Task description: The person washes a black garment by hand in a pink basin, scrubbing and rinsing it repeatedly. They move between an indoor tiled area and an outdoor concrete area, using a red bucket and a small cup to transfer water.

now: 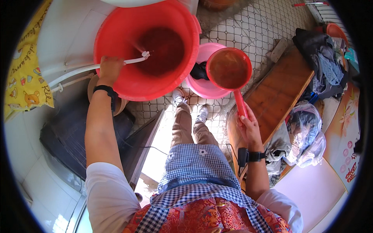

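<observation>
My left hand [111,70] grips a white hose or pipe [81,70] at the rim of a large red plastic tub [113,38]. The white end fitting [145,54] hangs over the dark inside of the tub, and a thin stream seems to leave it. In my right hand [247,123] is the handle of a red plastic water ladle [241,103]. Its bowl holds brownish liquid [228,68] and is held above a pink basin [201,87]. Something black [200,71], perhaps cloth, lies in that basin, partly hidden by the ladle.
A wooden bench [274,96] runs along my right, with dark clothes [326,64] and a plastic bag [306,131] beyond it. To my left are a black bin-like object [78,137] and a yellow printed cloth [27,75]. Patterned tiles [233,32] cover the floor.
</observation>
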Demonstrator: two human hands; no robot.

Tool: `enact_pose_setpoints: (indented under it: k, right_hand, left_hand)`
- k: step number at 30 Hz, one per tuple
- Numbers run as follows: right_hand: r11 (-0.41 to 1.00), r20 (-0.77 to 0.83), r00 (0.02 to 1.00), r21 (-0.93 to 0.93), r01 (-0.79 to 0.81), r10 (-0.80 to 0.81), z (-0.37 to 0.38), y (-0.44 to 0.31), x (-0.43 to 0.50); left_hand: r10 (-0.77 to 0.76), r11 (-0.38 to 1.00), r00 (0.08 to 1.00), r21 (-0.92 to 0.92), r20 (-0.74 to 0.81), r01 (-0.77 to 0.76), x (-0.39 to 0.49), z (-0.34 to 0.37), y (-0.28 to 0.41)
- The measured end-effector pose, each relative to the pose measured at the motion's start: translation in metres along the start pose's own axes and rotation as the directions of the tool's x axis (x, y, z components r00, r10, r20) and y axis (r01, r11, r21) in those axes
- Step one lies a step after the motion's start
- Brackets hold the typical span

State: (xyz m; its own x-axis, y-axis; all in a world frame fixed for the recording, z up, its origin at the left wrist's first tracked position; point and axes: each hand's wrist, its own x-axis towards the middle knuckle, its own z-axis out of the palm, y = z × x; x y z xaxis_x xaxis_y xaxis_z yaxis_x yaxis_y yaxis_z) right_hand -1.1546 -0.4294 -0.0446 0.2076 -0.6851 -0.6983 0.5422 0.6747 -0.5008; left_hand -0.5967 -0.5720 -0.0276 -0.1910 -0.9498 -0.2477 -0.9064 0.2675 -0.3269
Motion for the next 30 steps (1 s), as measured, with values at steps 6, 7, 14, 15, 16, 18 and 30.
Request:
enact_pose_setpoints:
  k: [6,7,14,15,16,18,30]
  right_hand:
    - [0.991,-0.155,0.988,-0.132,-0.019,-0.002,-0.035,0.037,0.049]
    - [0.984,-0.170,0.985,-0.174,-0.032,0.002,-0.037,0.044,0.058]
    - [0.960,-0.271,0.960,-0.279,-0.011,-0.068,-0.068,0.087,0.109]
    - [0.940,-0.270,0.957,-0.342,0.006,-0.105,-0.074,0.094,0.115]
    - [0.915,-0.247,0.958,-0.403,0.036,-0.147,-0.080,0.101,0.121]
    - [0.757,-0.178,0.933,-0.640,0.133,-0.314,-0.090,0.113,0.129]
    - [-0.039,0.013,0.765,-0.999,-0.015,-0.644,-0.039,0.095,0.093]
  left_hand:
    - [0.004,0.999,0.999,0.032,0.031,-0.005,-0.005,0.007,-0.005]
    - [0.016,0.999,0.999,0.046,0.042,-0.018,-0.007,0.009,-0.007]
    - [0.020,0.996,0.997,0.081,0.072,-0.026,-0.018,0.023,-0.019]
    - [0.013,0.998,0.997,0.067,0.081,-0.019,-0.019,0.025,-0.020]
    - [0.019,0.998,0.998,0.059,0.058,-0.022,-0.021,0.027,-0.022]
    - [0.022,0.999,1.000,0.033,0.021,-0.023,-0.024,0.030,-0.024]
    - [-0.041,0.999,0.998,0.023,0.056,0.039,-0.030,0.046,-0.033]
